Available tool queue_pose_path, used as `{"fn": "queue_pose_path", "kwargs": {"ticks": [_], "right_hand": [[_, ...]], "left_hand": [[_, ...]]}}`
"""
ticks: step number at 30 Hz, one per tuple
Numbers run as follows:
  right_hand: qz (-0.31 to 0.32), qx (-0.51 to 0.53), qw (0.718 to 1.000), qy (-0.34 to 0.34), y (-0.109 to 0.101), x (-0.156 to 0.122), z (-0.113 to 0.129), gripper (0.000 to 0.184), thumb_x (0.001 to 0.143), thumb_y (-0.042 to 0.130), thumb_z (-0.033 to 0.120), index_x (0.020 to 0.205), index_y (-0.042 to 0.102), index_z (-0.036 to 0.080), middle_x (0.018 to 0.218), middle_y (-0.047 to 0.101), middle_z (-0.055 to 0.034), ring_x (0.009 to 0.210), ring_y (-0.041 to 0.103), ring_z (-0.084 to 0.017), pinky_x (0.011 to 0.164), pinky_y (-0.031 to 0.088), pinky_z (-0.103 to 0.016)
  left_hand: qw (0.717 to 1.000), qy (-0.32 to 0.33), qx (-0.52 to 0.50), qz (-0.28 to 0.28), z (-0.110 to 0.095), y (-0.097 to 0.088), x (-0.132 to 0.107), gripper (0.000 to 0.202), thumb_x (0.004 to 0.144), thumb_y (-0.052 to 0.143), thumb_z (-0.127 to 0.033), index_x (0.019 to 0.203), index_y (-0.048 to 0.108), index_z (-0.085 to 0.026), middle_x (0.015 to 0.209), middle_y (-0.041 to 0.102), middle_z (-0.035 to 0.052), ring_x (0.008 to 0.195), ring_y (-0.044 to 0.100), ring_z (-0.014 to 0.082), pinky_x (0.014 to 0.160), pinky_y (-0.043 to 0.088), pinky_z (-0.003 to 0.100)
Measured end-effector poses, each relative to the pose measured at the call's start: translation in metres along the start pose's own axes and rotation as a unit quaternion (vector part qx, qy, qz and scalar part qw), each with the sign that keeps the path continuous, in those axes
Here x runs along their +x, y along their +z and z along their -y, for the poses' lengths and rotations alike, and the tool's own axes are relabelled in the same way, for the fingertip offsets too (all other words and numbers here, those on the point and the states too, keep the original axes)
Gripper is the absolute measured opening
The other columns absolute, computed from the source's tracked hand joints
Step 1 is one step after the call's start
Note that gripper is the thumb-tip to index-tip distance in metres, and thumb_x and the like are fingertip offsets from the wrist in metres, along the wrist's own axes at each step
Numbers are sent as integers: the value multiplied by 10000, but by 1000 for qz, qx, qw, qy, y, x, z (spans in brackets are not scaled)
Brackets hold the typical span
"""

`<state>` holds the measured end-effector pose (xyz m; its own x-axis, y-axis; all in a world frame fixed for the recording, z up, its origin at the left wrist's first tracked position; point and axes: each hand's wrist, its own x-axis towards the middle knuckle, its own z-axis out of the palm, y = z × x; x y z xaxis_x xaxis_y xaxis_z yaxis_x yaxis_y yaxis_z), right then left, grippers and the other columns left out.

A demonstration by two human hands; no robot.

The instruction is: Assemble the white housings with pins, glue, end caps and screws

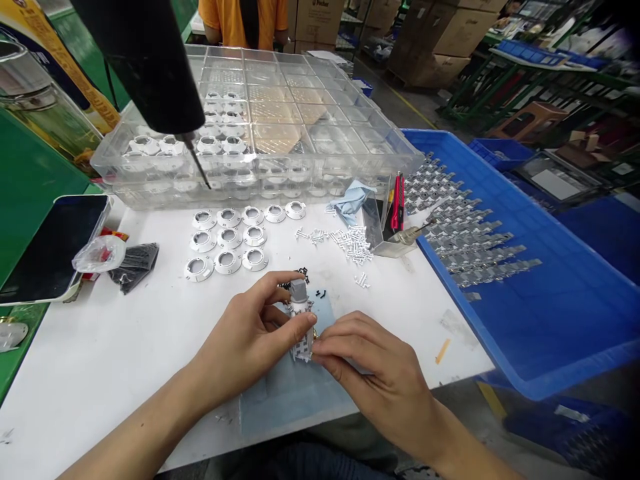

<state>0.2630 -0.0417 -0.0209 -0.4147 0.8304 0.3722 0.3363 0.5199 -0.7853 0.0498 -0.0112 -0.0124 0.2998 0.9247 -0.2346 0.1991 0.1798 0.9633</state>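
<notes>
White table (125,360) before us carries eleven ring-shaped parts (213,269), in rows of five, three and three. We find one grey-and-white fitting (299,291) over the blue mat (275,403), between the hands: the left hand (257,333) grips it around the body, the right hand (375,373) pinches a small brass-coloured piece (315,335) at its side. We judge the fitting light and stiff, its thin projections fragile, best held by the plain grey end. White pieces (356,245) lie too heaped to count.

Hands (257,327) at grey part (299,291), white rings (228,269), blue tray (545,327)
</notes>
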Motion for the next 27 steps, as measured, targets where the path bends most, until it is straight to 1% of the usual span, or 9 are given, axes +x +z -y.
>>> {"fn": "queue_pose_path", "kwargs": {"ticks": [3, 5, 8, 11, 15, 18, 22, 24, 27], "right_hand": [[10, -10, 999, 39, 1, 0, 0, 206, 939, 694, 93, 1077, 714, 245, 993, 705, -30, 943, 666, -167, 822, 575, -306], [-3, -28, 994, 104, 3, -1, 0, 214, 929, 729, 161, 1095, 664, 280, 1032, 690, -8, 929, 655, -162, 817, 569, -302], [-34, -52, 975, 215, 6, -4, 1, 387, 867, 809, 277, 1171, 575, 330, 1118, 679, 16, 838, 626, -153, 761, 570, -309], [-39, -16, 964, 263, 9, -5, 4, 462, 861, 797, 331, 1246, 544, 357, 1214, 675, 7, 907, 648, -167, 784, 587, -315], [-42, 126, 956, 262, 12, -5, 11, 475, 930, 700, 296, 1353, 497, 373, 1358, 656, -8, 1216, 643, -181, 944, 586, -279], [-79, 149, 954, 249, 7, -1, 13, 486, 928, 715, 304, 1365, 515, 373, 1293, 690, -8, 1166, 675, -159, 959, 574, -237], [-144, 115, 956, 229, -8, 9, 10, 448, 901, 736, 316, 1313, 561, 341, 1139, 694, -9, 987, 702, -138, 862, 591, -207], [-142, 101, 962, 212, -14, 16, 8, 407, 887, 728, 280, 1258, 567, 322, 1102, 686, -7, 980, 697, -147, 857, 593, -225], [-96, 38, 975, 197, -20, 25, 7, 412, 823, 763, 225, 1179, 574, 308, 1071, 679, 4, 999, 686, -167, 888, 586, -267]], "left_hand": [[1000, -2, 6, -1, 1, 1, -1, 404, 949, 722, -388, 1320, 569, -338, 906, 583, -59, 618, 576, 72, 531, 427, 209], [1000, 2, 22, -10, 1, 2, -1, 419, 940, 729, -383, 1330, 581, -340, 913, 606, -52, 628, 601, 80, 542, 466, 210], [996, 43, 69, -31, 2, 3, -4, 440, 918, 758, -349, 1332, 610, -365, 908, 639, -47, 691, 630, 98, 625, 540, 220], [993, 99, 40, -50, 2, 5, -8, 465, 912, 780, -292, 1331, 605, -393, 915, 684, -51, 764, 658, 103, 701, 571, 208], [979, 173, -95, -41, -2, 7, -14, 465, 934, 768, -212, 1298, 563, -416, 1152, 754, -37, 965, 718, 137, 810, 591, 236], [972, 184, -144, -34, -5, 4, -15, 423, 938, 763, -174, 1219, 544, -401, 1240, 753, -40, 1085, 710, 166, 896, 578, 286], [980, 144, -135, -20, -6, -1, -12, 387, 920, 790, -194, 1181, 555, -357, 1230, 756, -34, 1202, 657, 175, 1057, 490, 322], [987, 109, -116, 17, -7, -1, -11, 398, 911, 797, -228, 1223, 582, -350, 1296, 702, -18, 1204, 632, 187, 1068, 476, 331], [996, 57, -50, 47, -7, 2, -10, 545, 867, 827, -277, 1341, 571, -359, 1335, 637, 10, 1147, 603, 215, 1041, 465, 368]]}}
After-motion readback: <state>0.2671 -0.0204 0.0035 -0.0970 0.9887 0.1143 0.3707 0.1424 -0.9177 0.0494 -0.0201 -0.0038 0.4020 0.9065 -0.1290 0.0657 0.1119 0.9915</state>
